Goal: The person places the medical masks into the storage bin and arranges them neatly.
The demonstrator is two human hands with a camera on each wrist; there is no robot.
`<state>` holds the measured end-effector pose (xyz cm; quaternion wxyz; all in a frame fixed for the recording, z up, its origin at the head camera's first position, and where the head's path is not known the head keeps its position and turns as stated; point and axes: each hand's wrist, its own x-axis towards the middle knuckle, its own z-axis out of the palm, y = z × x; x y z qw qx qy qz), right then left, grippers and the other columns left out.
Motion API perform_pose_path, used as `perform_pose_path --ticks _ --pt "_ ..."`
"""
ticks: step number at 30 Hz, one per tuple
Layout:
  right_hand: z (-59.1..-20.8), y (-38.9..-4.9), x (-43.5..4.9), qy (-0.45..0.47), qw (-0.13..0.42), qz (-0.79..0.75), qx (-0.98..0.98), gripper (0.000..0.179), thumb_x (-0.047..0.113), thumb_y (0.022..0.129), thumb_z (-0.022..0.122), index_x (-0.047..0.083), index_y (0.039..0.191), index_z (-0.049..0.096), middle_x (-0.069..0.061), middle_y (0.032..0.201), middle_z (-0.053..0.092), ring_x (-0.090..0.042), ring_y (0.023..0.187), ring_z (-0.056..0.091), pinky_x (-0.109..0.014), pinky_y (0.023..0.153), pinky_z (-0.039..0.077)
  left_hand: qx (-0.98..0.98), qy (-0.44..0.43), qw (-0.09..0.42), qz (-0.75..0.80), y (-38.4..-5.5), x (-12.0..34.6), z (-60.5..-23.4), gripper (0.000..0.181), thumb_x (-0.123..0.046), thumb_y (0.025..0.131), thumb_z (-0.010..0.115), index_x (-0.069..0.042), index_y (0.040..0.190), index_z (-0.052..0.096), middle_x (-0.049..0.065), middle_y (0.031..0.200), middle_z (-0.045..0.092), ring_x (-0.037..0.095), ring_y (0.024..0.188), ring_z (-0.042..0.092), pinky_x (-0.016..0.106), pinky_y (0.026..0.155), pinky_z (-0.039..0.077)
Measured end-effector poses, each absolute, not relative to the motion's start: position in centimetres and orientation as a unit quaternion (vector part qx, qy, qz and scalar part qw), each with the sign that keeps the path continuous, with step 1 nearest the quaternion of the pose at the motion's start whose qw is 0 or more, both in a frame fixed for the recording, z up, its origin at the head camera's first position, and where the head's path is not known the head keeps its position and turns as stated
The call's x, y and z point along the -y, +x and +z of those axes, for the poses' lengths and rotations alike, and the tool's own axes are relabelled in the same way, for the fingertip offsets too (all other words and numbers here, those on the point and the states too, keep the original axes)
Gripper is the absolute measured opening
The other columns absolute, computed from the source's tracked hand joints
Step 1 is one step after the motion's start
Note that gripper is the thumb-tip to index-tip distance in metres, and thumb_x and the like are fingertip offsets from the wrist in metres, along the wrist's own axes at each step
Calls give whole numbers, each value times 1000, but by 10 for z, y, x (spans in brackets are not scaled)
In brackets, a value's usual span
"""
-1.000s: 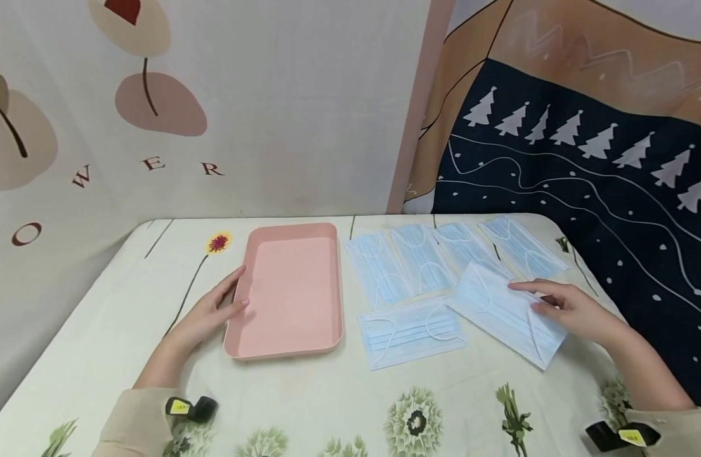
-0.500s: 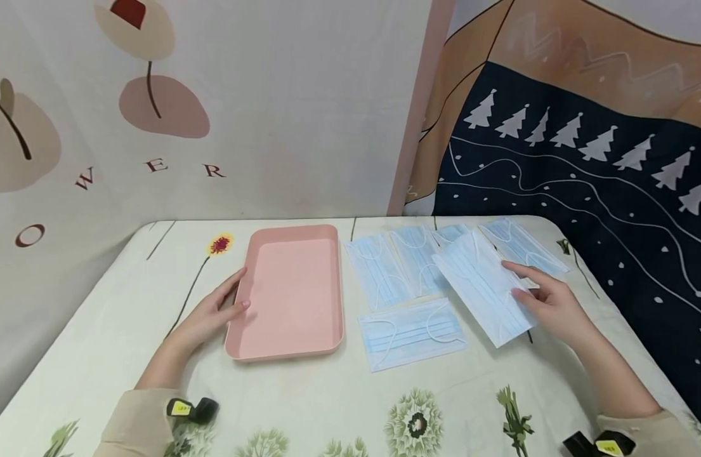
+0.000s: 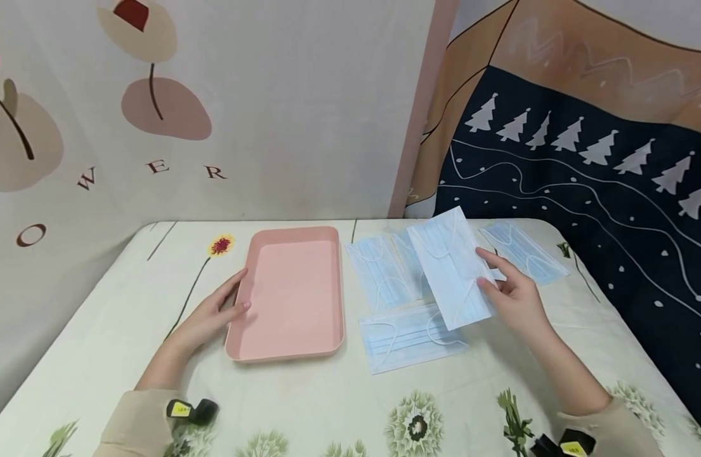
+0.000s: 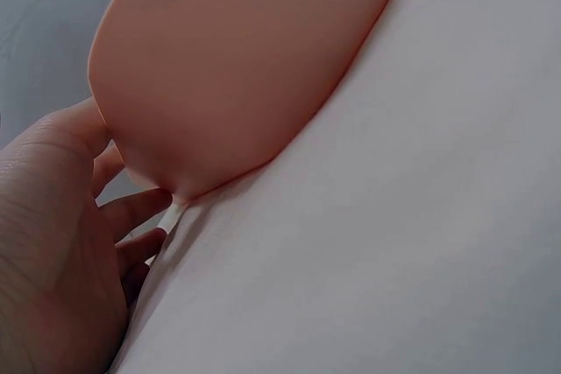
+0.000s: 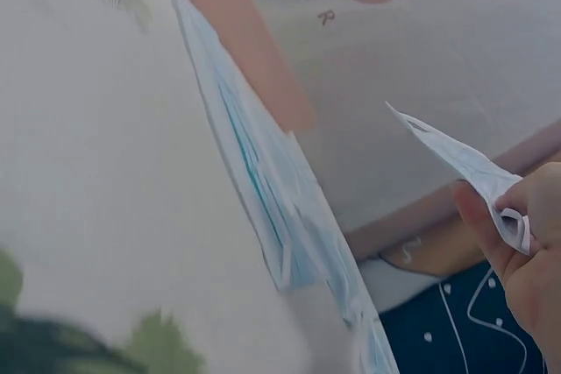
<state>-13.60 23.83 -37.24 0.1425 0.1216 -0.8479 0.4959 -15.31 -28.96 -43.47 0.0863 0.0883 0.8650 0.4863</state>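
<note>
A pink rectangular tray point(image 3: 287, 292) lies on the table in the head view. My left hand point(image 3: 204, 320) holds its left edge, thumb over the rim and fingers along the outer side. The left wrist view shows the tray's outer wall point(image 4: 228, 67) against these fingers. My right hand point(image 3: 518, 301) pinches a light blue face mask point(image 3: 450, 266) by its right edge, tilted up above the table. In the right wrist view this mask point(image 5: 465, 159) appears nearly edge-on between thumb and fingers. It partly covers the masks behind it.
Flat on the table between tray and right hand lie more face masks: one crosswise in front point(image 3: 407, 343), one beside the tray point(image 3: 379, 270), one at back right point(image 3: 524, 251). Hanging cloths point(image 3: 304, 127) stand along the table's back edge.
My right hand has lifted the face mask off the table and carried it leftward, turning it more upright. The left hand and the tray have stayed in place.
</note>
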Motion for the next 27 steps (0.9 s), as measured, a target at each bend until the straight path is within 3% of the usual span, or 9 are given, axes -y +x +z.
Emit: perform_pose_path --ticks 15,27 --pt "-371 -146 -165 141 113 570 801 51 -6 90 61 8 138 52 -15 119 53 -8 49 40 -17 42 35 -868 92 79 482 -151 290 -437 75 -29 95 61 -28 155 16 14 158 15 33 143 11 57 110 14" --pt "-362 -141 -96 162 114 599 776 49 -13 86 60 -2 134 52 -21 120 56 -3 46 32 -14 44 31 -868 89 84 482 -151 289 -435 75 -30 95 61 -29 155 14 16 157 15 35 143 10 59 109 14"
